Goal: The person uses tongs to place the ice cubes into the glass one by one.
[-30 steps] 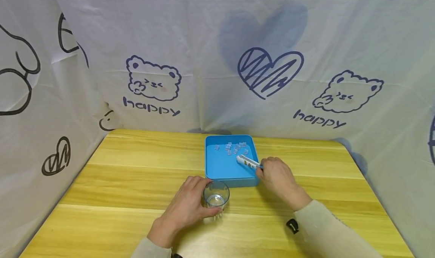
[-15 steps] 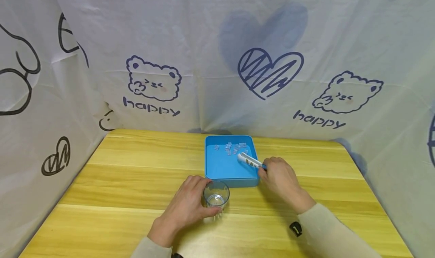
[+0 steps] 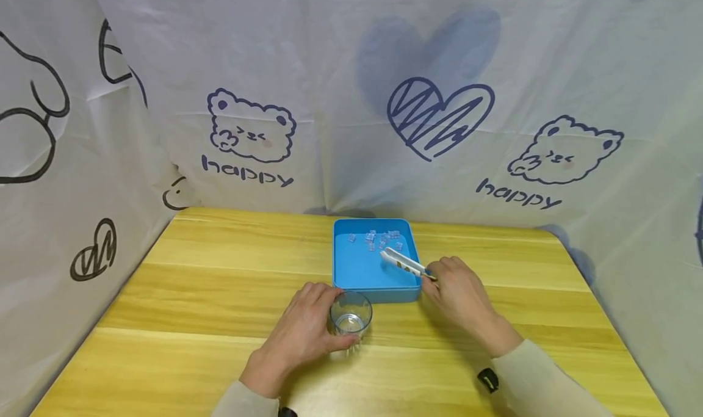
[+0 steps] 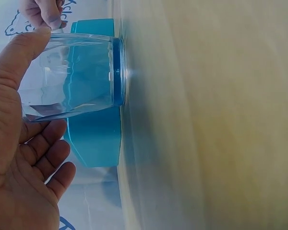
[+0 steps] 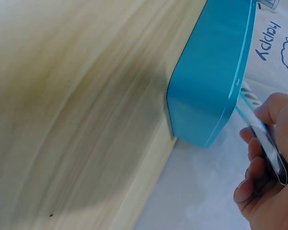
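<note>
My left hand (image 3: 302,326) holds a clear glass (image 3: 350,313) upright on the table, thumb on the near side and fingers on the far side. In the left wrist view the glass (image 4: 86,76) has a faceted wall, and its base meets the tabletop. A pair of white patterned tongs (image 3: 403,262) is gripped in my right hand (image 3: 461,292), their tips over the blue tray (image 3: 357,273). Several small clear cubes (image 3: 371,237) lie in the tray's far half. Whether the tips pinch a cube cannot be told. In the right wrist view the tray wall hides the tongs' tips.
The square tray stands just beyond the glass, its low wall (image 5: 201,72) facing my right wrist. Yellow wooden tabletop (image 3: 219,270) extends to both sides. White cloth (image 3: 340,130) with bear and heart drawings hangs behind the table's far edge.
My right hand has moved slightly right and toward me, and the tongs have changed angle over the tray. The left hand and the glass have stayed in place.
</note>
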Demonstrator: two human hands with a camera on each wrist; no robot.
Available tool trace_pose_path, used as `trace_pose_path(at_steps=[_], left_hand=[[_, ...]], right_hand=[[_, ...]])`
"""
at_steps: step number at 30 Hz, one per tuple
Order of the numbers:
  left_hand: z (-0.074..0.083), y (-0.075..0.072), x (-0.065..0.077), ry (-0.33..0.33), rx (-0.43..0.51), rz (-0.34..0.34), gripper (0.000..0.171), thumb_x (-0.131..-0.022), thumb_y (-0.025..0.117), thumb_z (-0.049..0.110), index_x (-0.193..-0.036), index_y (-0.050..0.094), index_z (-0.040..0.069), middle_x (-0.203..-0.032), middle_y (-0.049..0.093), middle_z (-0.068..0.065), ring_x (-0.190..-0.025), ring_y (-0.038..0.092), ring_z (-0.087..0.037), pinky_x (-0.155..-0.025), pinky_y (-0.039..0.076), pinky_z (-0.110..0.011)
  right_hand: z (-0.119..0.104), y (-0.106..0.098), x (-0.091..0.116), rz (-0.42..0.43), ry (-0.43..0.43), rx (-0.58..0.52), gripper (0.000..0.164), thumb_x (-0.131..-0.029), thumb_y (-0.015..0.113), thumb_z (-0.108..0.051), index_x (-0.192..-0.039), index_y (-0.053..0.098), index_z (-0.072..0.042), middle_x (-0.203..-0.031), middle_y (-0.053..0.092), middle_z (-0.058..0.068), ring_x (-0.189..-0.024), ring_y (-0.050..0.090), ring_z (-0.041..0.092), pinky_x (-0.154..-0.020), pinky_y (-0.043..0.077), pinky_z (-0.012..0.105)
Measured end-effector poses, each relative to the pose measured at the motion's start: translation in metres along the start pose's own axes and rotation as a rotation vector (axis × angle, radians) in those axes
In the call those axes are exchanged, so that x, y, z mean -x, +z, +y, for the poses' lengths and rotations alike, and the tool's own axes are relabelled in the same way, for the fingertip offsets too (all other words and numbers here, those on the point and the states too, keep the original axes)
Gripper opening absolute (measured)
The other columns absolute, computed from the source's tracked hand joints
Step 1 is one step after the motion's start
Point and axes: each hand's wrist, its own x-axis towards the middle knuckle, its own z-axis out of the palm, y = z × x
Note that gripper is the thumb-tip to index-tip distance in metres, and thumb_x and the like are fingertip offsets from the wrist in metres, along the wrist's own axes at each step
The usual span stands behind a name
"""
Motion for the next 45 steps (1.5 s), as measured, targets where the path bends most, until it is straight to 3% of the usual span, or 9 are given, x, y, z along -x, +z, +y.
trace_pose_path(at_steps=[8,21,32,37,45], left_hand=[[0.000,0.001,-0.003,-0.004,0.029,-0.006,0.082,-0.076,0.091,0.056,-0.136,0.064,0.007,-0.129,0.065,-0.005,-0.119,0.055,-0.025,-0.110,0.047,-0.049],[0.000,0.000,-0.003,-0.008,0.060,-0.011,0.083,-0.076,0.091,0.055,-0.137,0.063,0.006,-0.129,0.065,-0.007,-0.119,0.055,-0.026,-0.111,0.047,-0.049],[0.000,0.001,-0.003,-0.023,0.068,-0.004,0.082,-0.075,0.091,0.055,-0.136,0.064,0.007,-0.127,0.066,-0.005,-0.117,0.056,-0.025,-0.111,0.047,-0.047],[0.000,0.001,-0.002,-0.019,0.072,0.003,0.080,-0.075,0.092,0.054,-0.135,0.065,0.008,-0.125,0.066,-0.005,-0.115,0.056,-0.024,-0.109,0.047,-0.046],[0.000,0.001,-0.002,-0.010,0.059,0.012,0.080,-0.075,0.092,0.054,-0.134,0.065,0.008,-0.124,0.066,-0.004,-0.113,0.056,-0.022,-0.106,0.048,-0.044]], right_hand=[[0.001,-0.010,0.010,0.073,-0.110,-0.029,0.014,-0.093,0.076,-0.015,-0.096,0.074,-0.001,-0.082,0.068,0.005,-0.077,0.058,0.020,-0.067,0.055,0.035],[-0.010,-0.021,0.026,0.166,-0.250,-0.153,0.012,-0.090,0.075,-0.013,-0.098,0.075,-0.004,-0.084,0.068,-0.001,-0.078,0.059,0.012,-0.064,0.055,0.028],[-0.027,-0.024,0.034,0.109,-0.296,-0.218,0.012,-0.089,0.076,-0.013,-0.100,0.074,-0.010,-0.086,0.064,-0.006,-0.081,0.052,0.007,-0.065,0.049,0.022],[-0.032,-0.021,0.037,0.107,-0.357,-0.261,0.009,-0.091,0.074,-0.014,-0.099,0.072,-0.011,-0.090,0.065,-0.006,-0.082,0.054,0.008,-0.068,0.050,0.021],[-0.033,-0.014,0.041,0.104,-0.378,-0.265,0.010,-0.098,0.071,-0.022,-0.100,0.073,-0.013,-0.091,0.066,-0.006,-0.082,0.054,0.008,-0.067,0.048,0.019]])
